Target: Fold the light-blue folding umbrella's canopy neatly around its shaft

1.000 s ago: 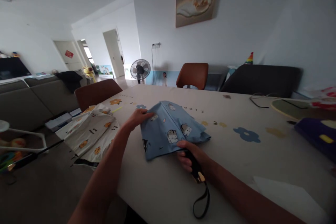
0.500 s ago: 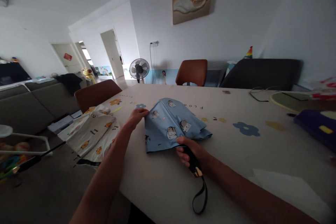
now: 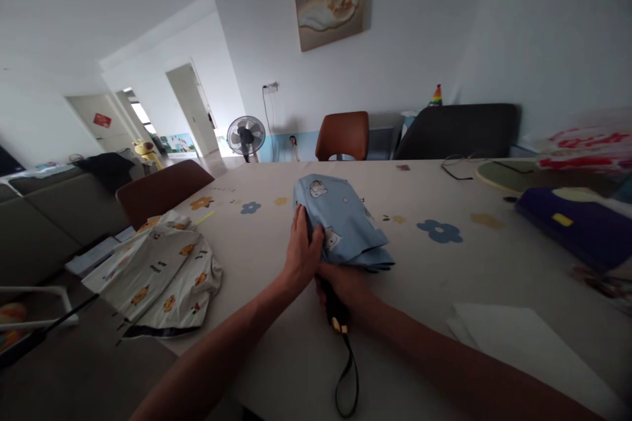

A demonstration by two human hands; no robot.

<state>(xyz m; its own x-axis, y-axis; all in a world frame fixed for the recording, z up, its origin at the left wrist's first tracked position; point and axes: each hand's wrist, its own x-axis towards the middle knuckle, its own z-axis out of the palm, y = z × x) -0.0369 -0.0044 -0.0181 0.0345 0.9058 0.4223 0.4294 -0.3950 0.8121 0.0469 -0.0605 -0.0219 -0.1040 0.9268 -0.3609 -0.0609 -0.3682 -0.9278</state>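
Note:
A folded blue umbrella (image 3: 340,217) with cartoon animal prints lies on the white flower-patterned table (image 3: 434,263). My right hand (image 3: 343,284) is closed round its black handle, whose wrist strap (image 3: 348,378) hangs toward me. My left hand (image 3: 302,251) wraps over the left side of the gathered blue canopy, just above the right hand. The handle's gold end cap shows below my fingers.
A white umbrella (image 3: 158,270) with orange prints hangs off the table's left edge. White paper (image 3: 518,342) lies near right, a dark purple object (image 3: 573,227) and glasses (image 3: 457,168) far right. Brown chairs (image 3: 343,135) stand round the table; a sofa and fan are at left.
My left hand has moved from the canopy's far left edge inward and now presses the cloth against the shaft. The canopy is gathered narrower. The view has shifted left.

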